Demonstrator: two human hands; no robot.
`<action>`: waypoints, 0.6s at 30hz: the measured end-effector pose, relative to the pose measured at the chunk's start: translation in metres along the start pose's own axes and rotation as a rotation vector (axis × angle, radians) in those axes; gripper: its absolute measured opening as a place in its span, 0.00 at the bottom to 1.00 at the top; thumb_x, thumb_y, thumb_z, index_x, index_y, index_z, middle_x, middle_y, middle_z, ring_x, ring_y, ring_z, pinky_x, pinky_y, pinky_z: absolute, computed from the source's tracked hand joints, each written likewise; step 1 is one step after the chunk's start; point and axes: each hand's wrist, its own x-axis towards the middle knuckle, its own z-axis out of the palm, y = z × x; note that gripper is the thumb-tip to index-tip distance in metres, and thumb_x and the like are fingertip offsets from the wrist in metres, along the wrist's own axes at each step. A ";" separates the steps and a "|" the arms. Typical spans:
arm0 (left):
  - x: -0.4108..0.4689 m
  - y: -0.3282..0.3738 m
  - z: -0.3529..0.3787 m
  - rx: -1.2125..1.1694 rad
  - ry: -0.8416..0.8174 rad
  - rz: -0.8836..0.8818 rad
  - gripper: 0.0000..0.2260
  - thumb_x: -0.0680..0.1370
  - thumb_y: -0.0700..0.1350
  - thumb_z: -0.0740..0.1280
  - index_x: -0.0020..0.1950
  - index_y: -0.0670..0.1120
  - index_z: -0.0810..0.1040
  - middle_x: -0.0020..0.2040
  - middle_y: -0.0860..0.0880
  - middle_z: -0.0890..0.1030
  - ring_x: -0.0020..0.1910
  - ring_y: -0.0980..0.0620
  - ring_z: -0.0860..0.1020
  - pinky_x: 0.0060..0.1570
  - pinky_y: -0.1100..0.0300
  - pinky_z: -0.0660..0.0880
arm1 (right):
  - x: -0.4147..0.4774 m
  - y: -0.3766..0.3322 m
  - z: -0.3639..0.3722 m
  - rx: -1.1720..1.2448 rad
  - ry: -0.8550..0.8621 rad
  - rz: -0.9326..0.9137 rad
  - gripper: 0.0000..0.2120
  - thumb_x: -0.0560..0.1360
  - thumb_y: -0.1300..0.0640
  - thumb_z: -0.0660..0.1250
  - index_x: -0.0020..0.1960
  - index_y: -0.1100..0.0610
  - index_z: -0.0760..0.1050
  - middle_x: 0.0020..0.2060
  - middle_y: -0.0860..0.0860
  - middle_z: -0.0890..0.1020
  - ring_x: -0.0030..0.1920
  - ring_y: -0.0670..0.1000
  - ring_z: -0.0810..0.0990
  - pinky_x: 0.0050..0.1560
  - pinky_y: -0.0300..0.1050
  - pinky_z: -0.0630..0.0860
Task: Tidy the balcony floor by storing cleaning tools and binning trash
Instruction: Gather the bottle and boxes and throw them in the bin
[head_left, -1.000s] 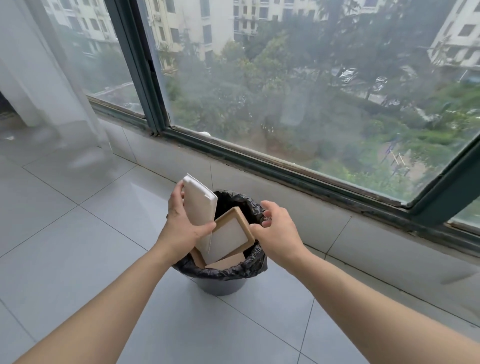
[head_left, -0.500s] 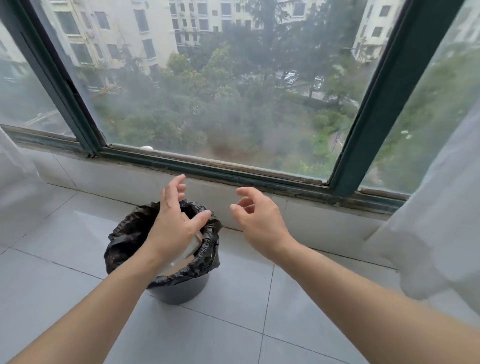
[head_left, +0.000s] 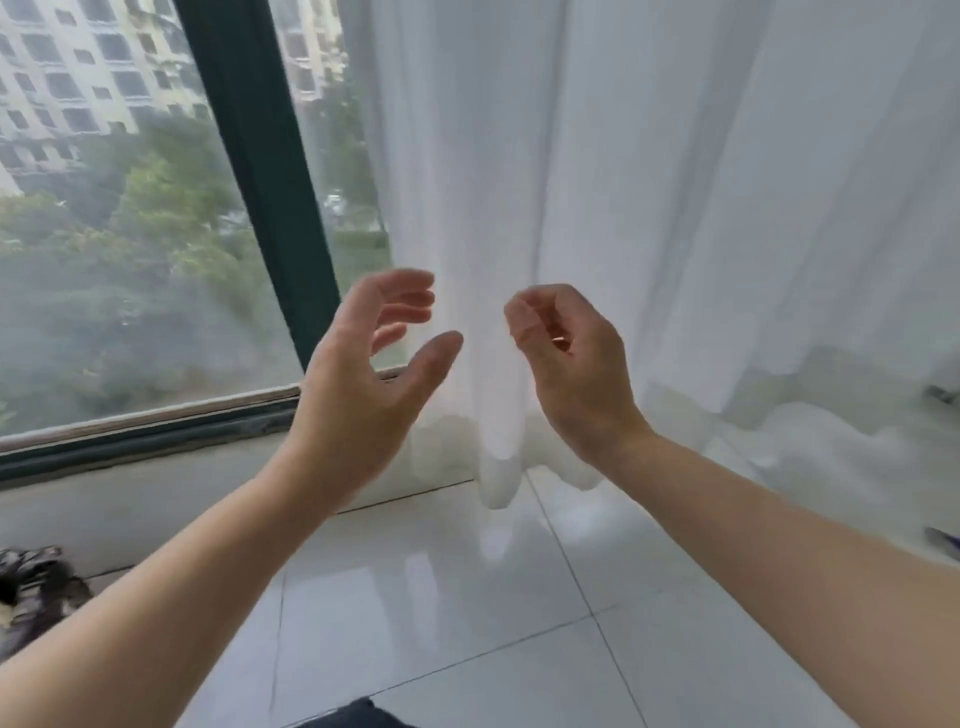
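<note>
Both hands are raised in front of me and hold nothing. My left hand (head_left: 363, 384) is open, fingers spread and curved, palm turned to the right. My right hand (head_left: 566, 364) hangs a short way to its right with the fingers loosely curled inward and empty. The bin with its black liner (head_left: 31, 587) shows only as a blurred sliver at the far left edge, low down, well away from both hands. What lies inside it is hidden.
A white sheer curtain (head_left: 649, 208) hangs behind the hands and reaches the glossy white tiled floor (head_left: 467, 623). The window (head_left: 104, 260) with its dark green frame (head_left: 254, 182) fills the left. A small dark object (head_left: 943, 538) lies at the right edge.
The view has swung to the right: the bin slid to the far left edge and the curtain now fills the frame. The boxes left my hands into the bin, and both hands rose empty.
</note>
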 end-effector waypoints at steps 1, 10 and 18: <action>0.004 0.015 0.024 -0.033 -0.026 0.024 0.17 0.72 0.54 0.68 0.60 0.53 0.72 0.52 0.57 0.78 0.56 0.59 0.77 0.62 0.58 0.73 | 0.002 0.004 -0.032 -0.023 0.046 -0.005 0.08 0.78 0.50 0.64 0.47 0.55 0.76 0.37 0.46 0.80 0.39 0.46 0.77 0.41 0.33 0.73; 0.003 0.141 0.262 -0.242 -0.331 0.166 0.11 0.74 0.54 0.66 0.56 0.59 0.73 0.52 0.60 0.79 0.56 0.61 0.77 0.60 0.60 0.73 | -0.027 0.048 -0.341 -0.236 0.406 0.062 0.08 0.77 0.52 0.64 0.46 0.57 0.76 0.38 0.47 0.78 0.41 0.51 0.77 0.45 0.41 0.73; -0.025 0.226 0.451 -0.263 -0.521 0.135 0.09 0.77 0.49 0.67 0.57 0.54 0.74 0.52 0.57 0.79 0.53 0.64 0.77 0.60 0.62 0.72 | -0.079 0.099 -0.544 -0.322 0.553 0.191 0.05 0.76 0.54 0.66 0.46 0.56 0.75 0.36 0.46 0.78 0.37 0.45 0.74 0.42 0.37 0.72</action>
